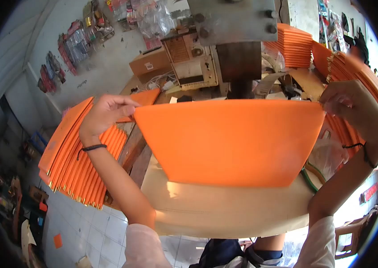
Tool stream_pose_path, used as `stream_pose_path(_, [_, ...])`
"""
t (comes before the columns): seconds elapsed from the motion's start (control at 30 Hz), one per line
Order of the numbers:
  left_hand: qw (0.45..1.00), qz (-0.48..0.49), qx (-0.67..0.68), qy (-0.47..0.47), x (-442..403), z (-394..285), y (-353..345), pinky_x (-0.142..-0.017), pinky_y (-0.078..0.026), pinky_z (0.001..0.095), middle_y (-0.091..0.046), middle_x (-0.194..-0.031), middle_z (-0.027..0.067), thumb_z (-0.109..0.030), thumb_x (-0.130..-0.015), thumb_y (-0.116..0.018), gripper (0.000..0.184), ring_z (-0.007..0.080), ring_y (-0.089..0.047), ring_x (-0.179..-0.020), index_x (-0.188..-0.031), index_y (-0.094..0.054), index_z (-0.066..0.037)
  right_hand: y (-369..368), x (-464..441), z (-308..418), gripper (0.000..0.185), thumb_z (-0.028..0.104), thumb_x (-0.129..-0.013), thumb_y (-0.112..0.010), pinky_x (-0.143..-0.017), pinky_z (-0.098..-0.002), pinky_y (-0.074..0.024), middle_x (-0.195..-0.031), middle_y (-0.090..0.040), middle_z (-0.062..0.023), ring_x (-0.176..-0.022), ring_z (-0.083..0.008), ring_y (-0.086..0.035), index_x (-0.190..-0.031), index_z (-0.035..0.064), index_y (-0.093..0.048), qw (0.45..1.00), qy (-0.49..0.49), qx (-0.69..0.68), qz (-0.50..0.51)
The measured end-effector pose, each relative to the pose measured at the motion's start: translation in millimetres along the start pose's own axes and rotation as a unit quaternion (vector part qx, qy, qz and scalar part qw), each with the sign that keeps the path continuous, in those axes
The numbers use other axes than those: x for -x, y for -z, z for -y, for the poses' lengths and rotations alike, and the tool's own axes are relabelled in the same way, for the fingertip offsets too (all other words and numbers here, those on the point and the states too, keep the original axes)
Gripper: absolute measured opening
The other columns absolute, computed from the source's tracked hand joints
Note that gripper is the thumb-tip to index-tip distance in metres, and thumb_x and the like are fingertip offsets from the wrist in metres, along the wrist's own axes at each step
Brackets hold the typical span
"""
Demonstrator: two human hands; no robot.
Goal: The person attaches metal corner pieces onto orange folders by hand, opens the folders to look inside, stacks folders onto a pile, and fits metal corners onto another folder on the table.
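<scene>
A large orange sheet (233,143) is held up by its two top corners, its lower edge close to the tan work surface (224,210). At its top left corner my left hand (108,114) is closed in a pinch. The top right corner is pinched by my right hand (349,105), which looks slightly blurred. Behind the sheet's upper edge stands a press machine with a metal head (238,22) and a dark column. To the left of my left hand lies a fanned stack of orange pieces (77,156) with gold-coloured edge tips.
More orange stacks are at the back right (294,44) and along the right side (358,71). A beige control box (191,62) and a cardboard box (151,64) stand at the back. Green tubing (311,176) and clear plastic lie right of the sheet.
</scene>
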State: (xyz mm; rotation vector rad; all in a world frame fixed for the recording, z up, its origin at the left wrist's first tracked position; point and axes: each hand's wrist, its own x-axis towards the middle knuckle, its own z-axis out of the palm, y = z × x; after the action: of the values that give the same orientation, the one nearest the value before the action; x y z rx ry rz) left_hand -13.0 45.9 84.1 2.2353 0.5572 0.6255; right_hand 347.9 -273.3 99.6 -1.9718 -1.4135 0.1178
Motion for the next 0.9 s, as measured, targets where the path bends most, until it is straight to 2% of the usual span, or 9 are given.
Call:
stream_pose_path(0.07, [0.999,-0.002,0.029,0.023,3.5,-0.4,-1.3,-0.069,-0.052,0.0244,-0.064,-0.082,0.0056,-0.006,-0.083,-0.067,0.017,0.0125,-0.063,-0.079,-0.095,-0.066,0.005,1.9,-1.1,1.5,0.012,0.011,-0.079,-0.066,-0.073,-0.0273,-0.0453,-0.081,-0.064,-0.0031,-0.079,-0.0116,-0.061,-0.084,0.0011,-0.063,1.0,0.003,0.026,0.009])
stream_pose_path(0.17, [1.0,0.007,0.022,-0.004,6.1,-1.1,0.6,-0.064,-0.051,0.0241,-0.064,-0.081,0.0066,-0.005,-0.083,-0.067,0.015,0.0125,-0.063,-0.074,-0.093,-0.066,0.006,-0.4,4.1,8.9,0.012,0.012,-0.079,-0.066,-0.074,-0.0281,-0.0452,-0.081,-0.065,-0.0032,-0.079,-0.0118,-0.061,-0.085,0.0015,-0.063,0.999,0.002,0.048,-0.016])
stream_pose_path(0.27, [0.999,-0.01,0.029,-0.015,9.7,-0.6,0.2,-0.06,-0.05,0.0236,-0.064,-0.08,0.0075,-0.004,-0.083,-0.066,0.013,0.0123,-0.063,-0.067,-0.091,-0.067,0.006,3.6,0.8,7.9,0.013,0.012,-0.079,-0.067,-0.074,-0.0277,-0.045,-0.082,-0.065,-0.0028,-0.08,-0.0119,-0.061,-0.086,0.0021,-0.064,0.999,-0.005,0.043,0.022])
stream_pose_path(0.37, [0.999,0.014,0.023,-0.031,10.6,-3.0,3.7,-0.059,-0.05,0.0228,-0.064,-0.08,0.0083,-0.003,-0.082,-0.067,0.015,0.0117,-0.063,-0.066,-0.093,-0.067,0.006,4.3,1.5,8.6,0.014,0.014,-0.08,-0.068,-0.074,-0.0274,-0.0448,-0.082,-0.065,-0.0026,-0.079,-0.0119,-0.061,-0.087,0.0024,-0.064,0.999,-0.014,0.045,0.024])
stream_pose_path(0.47, [1.0,0.005,0.003,-0.014,12.5,-7.6,1.7,-0.059,-0.05,0.0229,-0.065,-0.08,0.0094,-0.005,-0.084,-0.066,0.018,0.0123,-0.063,-0.067,-0.098,-0.068,0.006,2.5,2.7,9.3,0.016,0.016,-0.08,-0.068,-0.074,-0.0275,-0.045,-0.081,-0.065,-0.0029,-0.079,-0.0118,-0.061,-0.087,0.0022,-0.064,0.999,-0.008,0.051,0.012])
stream_pose_path(0.57, [1.0,0.006,0.006,0.012,12.3,-11.1,-3.4,-0.06,-0.051,0.0235,-0.066,-0.081,0.0102,-0.007,-0.086,-0.063,0.02,0.0129,-0.064,-0.068,-0.103,-0.067,0.005,3.4,1.0,8.7,0.013,0.013,-0.081,-0.067,-0.074,-0.0276,-0.0452,-0.084,-0.065,-0.0038,-0.079,-0.0118,-0.061,-0.086,0.0017,-0.064,0.998,-0.01,0.056,0.021])
stream_pose_path(0.67, [0.999,-0.001,-0.005,0.044,14.0,-14.1,-5.4,-0.062,-0.051,0.0242,-0.067,-0.081,0.0099,-0.009,-0.089,-0.061,0.022,0.0132,-0.063,-0.067,-0.105,-0.066,0.004,-1.0,3.9,8.6,0.013,0.006,-0.08,-0.067,-0.075,-0.0282,-0.0463,-0.09,-0.064,-0.0049,-0.082,-0.0121,-0.06,-0.092,0.0021,-0.062,0.998,-0.018,0.051,-0.01])
stream_pose_path(0.77, [0.998,0.017,-0.025,0.047,15.8,-16.7,-3.8,-0.065,-0.052,0.0241,-0.067,-0.084,0.0089,-0.008,-0.089,-0.06,0.025,0.0131,-0.064,-0.072,-0.11,-0.064,0.004,-8.0,6.5,0.2,0.021,-0.001,-0.079,-0.064,-0.078,-0.0284,-0.0473,-0.095,-0.063,-0.0053,-0.085,-0.0124,-0.06,-0.099,0.0026,-0.06,0.997,0.048,-0.035,-0.047])
stream_pose_path(0.9, [0.998,0.037,-0.013,0.043,18.4,-18.8,-5.3,-0.07,-0.051,0.0242,-0.067,-0.09,0.0093,-0.005,-0.088,-0.059,0.03,0.0138,-0.064,-0.079,-0.117,-0.06,0.004,-7.8,9.0,-2.1,0.027,-0.005,-0.078,-0.063,-0.079,-0.0295,-0.0483,-0.098,-0.062,-0.0061,-0.087,-0.0136,-0.061,-0.103,0.0029,-0.057,0.996,0.078,-0.002,-0.043])
